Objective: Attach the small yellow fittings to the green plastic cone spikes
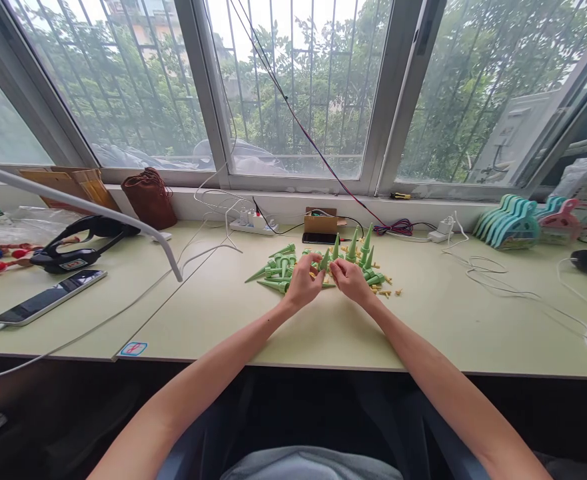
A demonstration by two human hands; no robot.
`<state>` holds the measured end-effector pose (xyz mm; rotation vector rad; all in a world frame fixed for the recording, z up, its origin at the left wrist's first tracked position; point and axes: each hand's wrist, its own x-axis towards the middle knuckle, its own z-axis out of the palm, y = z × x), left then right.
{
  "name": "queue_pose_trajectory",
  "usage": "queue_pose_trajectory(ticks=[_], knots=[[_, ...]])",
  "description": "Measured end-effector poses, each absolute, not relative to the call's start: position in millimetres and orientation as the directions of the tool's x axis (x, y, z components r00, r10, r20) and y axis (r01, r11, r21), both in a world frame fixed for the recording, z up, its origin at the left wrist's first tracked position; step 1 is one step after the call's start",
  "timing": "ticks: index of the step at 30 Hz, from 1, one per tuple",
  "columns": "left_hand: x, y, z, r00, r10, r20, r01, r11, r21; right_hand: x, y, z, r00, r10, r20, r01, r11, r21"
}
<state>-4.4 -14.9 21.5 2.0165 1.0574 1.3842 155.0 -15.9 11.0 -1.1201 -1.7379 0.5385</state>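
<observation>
My left hand (305, 281) is closed around a green plastic spike (324, 259), whose tip points up. Close beside it, my right hand (351, 279) has its fingertips pinched together near the same spike; what they hold, if anything, is too small to make out. To the left lies a pile of green spikes (282, 267) on their sides. Behind and right of my right hand, several green spikes (367, 238) stand with tips up. Small yellow plastic pieces (385, 293) are scattered around the right side of the pile.
A cardboard box (322, 222) and a dark phone stand behind the pile. Left are a phone (48, 299), a black head strap (80, 248) and a white curved bar (88, 205). A power strip (254, 227), loose cables and clothes hangers (509, 223) line the window side.
</observation>
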Motion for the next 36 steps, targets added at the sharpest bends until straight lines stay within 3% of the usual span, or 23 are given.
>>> queue_pose_trajectory(ticks=[5,11,14,20,26,30,36], knots=[[-3,-15,25,0.117,0.866,0.486,0.275,-0.499,0.822,157,-16,13,-0.045,0.845,0.532,0.439,0.495,-0.75],[-3,-15,29,0.23,0.956,0.181,-0.017,-0.182,0.983,157,-18,14,-0.105,0.821,0.561,0.454,0.542,-0.708],[-3,-16,31,0.283,0.955,0.088,-0.095,-0.063,0.993,156,-20,14,-0.137,0.818,0.558,0.446,0.554,-0.703],[-6,-17,35,0.322,0.946,0.042,-0.139,0.004,0.99,158,-19,14,-0.132,0.815,0.564,0.461,0.554,-0.693],[-6,-19,33,0.369,0.919,0.136,-0.096,-0.108,0.989,160,-17,12,-0.11,0.821,0.56,0.477,0.538,-0.695],[-6,-17,28,0.37,0.888,0.273,-0.028,-0.284,0.959,161,-17,13,-0.103,0.819,0.565,0.5,0.534,-0.682],[-5,-16,20,0.342,0.78,0.523,0.238,-0.611,0.755,161,-16,12,-0.108,0.851,0.514,0.474,0.499,-0.726]])
